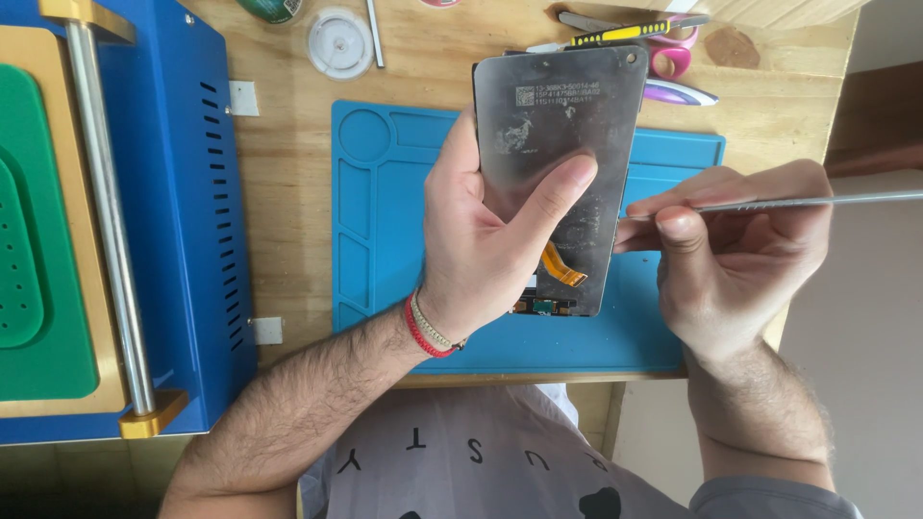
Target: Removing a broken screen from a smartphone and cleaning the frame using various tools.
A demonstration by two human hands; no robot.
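In the centre of the frame, the left hand [481,240] grips a dark grey rectangular phone screen panel [558,144] with its back side up, fingers wrapped behind it and the thumb pressed flat across its scuffed metal surface. The panel is held upright above a blue silicone work mat [385,240] on a pale wooden table [288,144]. A short orange ribbon cable [561,266] curls out near the panel's lower end. At right of centre, the right hand [740,250] pinches a thin silver metal pry tool [808,202] between thumb and fingertips, its tip touching the panel's right edge. A blue metal machine with a steel rod [173,192] fills the left of the frame. Scissors with pink handles [673,53] lie at the top.

Judging from the grip, a tool pushed in too hard could crack the thin panel, or slip down and tear the orange cable.
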